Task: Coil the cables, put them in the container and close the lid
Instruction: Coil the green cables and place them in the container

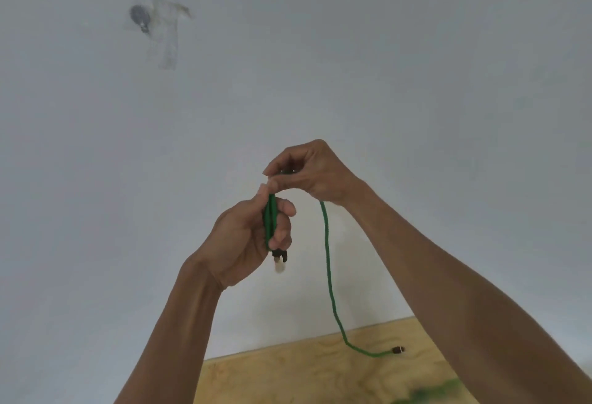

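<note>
Wall [352,67], pale grey, fills most of the view, with a taped patch [153,25] high on it. Below lies the plywood worktop [288,378]. The right hand [315,173] pinches the green cable [328,262], which trails to the worktop. The left hand [243,240] grips its folded loops, plug [280,258] dangling beneath.

Your right hand [315,173] covers the top bend of the green cable [328,262]. The plug [279,261] under your left hand [248,237] is blurred. A green smear [429,392] on the wooden table [288,378] is too blurred to tell.
</note>
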`<state>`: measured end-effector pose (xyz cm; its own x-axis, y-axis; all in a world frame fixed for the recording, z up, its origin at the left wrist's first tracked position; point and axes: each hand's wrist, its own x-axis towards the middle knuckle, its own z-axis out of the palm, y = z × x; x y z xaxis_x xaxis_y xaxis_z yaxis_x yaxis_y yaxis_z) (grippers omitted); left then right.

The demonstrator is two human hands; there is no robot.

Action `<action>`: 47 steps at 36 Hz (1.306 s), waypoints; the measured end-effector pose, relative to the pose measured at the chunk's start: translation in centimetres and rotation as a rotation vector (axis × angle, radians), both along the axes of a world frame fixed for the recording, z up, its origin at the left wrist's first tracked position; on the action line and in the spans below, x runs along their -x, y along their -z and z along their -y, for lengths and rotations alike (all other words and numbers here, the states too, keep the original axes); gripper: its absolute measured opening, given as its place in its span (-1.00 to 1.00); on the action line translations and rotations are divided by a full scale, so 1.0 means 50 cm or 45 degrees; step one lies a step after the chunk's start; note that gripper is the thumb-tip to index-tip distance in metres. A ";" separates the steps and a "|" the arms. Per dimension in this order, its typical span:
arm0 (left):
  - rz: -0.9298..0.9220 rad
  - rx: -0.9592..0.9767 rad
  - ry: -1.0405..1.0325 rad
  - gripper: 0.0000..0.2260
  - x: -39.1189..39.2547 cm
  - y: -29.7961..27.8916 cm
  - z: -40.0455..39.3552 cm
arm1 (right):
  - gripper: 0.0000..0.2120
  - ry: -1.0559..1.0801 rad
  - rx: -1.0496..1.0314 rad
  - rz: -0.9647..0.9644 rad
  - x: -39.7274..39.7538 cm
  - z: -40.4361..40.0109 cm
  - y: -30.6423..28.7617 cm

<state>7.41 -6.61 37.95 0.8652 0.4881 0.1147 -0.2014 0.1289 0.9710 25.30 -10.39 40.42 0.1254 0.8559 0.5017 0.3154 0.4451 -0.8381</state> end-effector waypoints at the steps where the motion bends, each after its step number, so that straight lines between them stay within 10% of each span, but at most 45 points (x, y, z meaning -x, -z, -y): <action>1: 0.024 0.010 0.027 -0.60 -0.003 0.000 0.003 | -0.87 -0.045 0.023 -0.064 -0.001 -0.001 0.008; 20: 0.344 -0.068 -0.152 -0.86 -0.054 -0.037 -0.066 | -0.81 -0.020 0.274 -0.530 0.085 0.052 0.199; 32: -0.214 -0.742 -0.356 -0.83 -0.021 0.030 -0.127 | -0.81 0.358 0.119 0.492 0.044 0.082 0.098; 36: -0.305 -0.519 -0.200 -0.57 -0.018 0.030 -0.083 | -0.89 0.415 0.031 0.671 0.019 0.064 0.045; 40: -0.263 -0.225 -0.041 -0.40 -0.023 0.026 -0.035 | -0.89 0.281 -0.008 0.389 -0.005 0.043 0.018; 47: 0.012 -0.142 0.051 -0.67 -0.043 0.025 -0.005 | -0.89 0.045 0.015 -0.160 -0.018 0.003 0.081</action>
<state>9.56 -6.39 36.71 0.8825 0.4368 0.1744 -0.2074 0.0287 0.9778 26.19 -10.55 36.39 0.2168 0.8557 0.4699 0.2227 0.4253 -0.8772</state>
